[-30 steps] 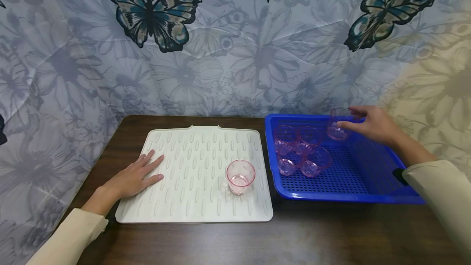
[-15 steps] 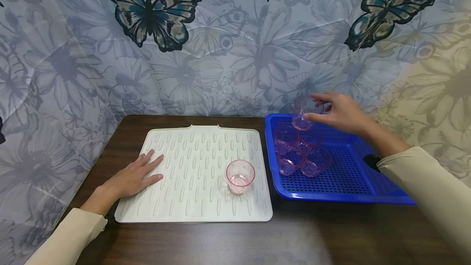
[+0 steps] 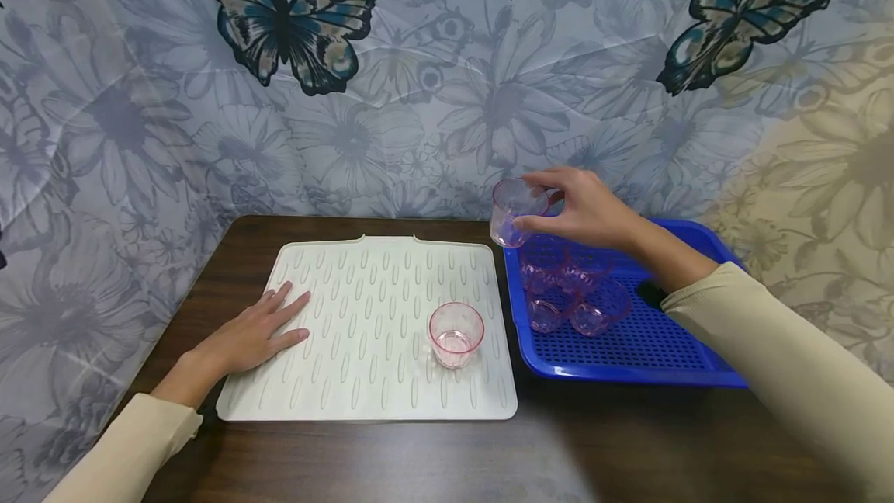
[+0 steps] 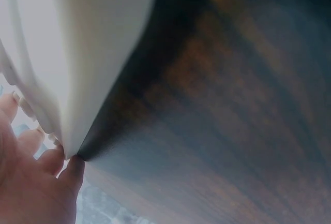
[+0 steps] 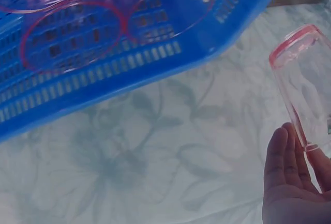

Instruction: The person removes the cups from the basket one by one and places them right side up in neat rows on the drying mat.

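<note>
My right hand (image 3: 590, 212) grips a clear pink-tinted glass (image 3: 508, 216) between thumb and fingers, above the back left corner of the blue basket (image 3: 663, 375). The right wrist view shows that glass (image 5: 305, 74) with its pink rim. My left hand (image 3: 254, 336) rests with spread fingers on the left side of a white ribbed drying mat (image 3: 349, 332). In the left wrist view its fingers (image 4: 72, 175) lie along the mat's edge. Another pink-rimmed glass (image 3: 455, 340) stands upright on the mat's right half.
Several more pink-tinted glasses (image 3: 594, 313) stand grouped in the left part of the basket. The basket sits right of the mat on a dark wooden table (image 3: 391, 460). A butterfly-patterned cloth (image 3: 447, 123) hangs behind the table.
My right hand has carried the glass leftward and up from the back of the basket toward the mat. My left hand and the glass on the mat have stayed in place.
</note>
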A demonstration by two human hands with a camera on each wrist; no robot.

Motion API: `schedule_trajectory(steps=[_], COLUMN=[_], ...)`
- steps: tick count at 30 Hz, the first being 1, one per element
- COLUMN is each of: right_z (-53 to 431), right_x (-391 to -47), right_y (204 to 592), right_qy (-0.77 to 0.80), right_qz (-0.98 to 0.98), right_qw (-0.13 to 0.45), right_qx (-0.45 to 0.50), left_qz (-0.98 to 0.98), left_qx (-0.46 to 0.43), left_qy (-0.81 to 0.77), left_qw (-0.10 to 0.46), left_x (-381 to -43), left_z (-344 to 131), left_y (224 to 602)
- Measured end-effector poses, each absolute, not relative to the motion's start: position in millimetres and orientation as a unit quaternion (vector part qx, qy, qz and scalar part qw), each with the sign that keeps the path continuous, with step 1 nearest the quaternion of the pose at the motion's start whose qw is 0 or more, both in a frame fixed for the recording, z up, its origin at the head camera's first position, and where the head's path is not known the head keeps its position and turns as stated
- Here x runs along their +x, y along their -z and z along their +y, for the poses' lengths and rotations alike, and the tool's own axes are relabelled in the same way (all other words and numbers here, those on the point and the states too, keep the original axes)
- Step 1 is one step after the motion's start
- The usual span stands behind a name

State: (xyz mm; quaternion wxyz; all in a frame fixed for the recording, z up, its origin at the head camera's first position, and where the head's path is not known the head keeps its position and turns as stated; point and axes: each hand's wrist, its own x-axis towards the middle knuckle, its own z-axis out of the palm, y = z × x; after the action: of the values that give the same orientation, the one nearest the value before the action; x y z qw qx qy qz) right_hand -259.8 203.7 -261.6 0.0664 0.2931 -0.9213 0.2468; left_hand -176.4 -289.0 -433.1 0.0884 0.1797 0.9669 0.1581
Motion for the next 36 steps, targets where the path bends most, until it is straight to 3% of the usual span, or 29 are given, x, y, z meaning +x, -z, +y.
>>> schedule_trajectory(steps=[24,36], right_z=[136.0,122.3], right_x=[-267.5,-270.9], right_y=[304.4,327.4], right_qy=[-0.217,-0.176], right_qz=[-0.891,-0.903], right_qw=[-0.005,-0.067], right_qx=[0.399,0.387], left_qz=[0.967,0.966], left_qx=[0.177,0.181], left_qy=[-0.163,-0.164], left_qw=[0.087,0.086], left_x=[-177.2,-177.1], left_z=[-289.3,-288.5], left_y=[434.0,433.2])
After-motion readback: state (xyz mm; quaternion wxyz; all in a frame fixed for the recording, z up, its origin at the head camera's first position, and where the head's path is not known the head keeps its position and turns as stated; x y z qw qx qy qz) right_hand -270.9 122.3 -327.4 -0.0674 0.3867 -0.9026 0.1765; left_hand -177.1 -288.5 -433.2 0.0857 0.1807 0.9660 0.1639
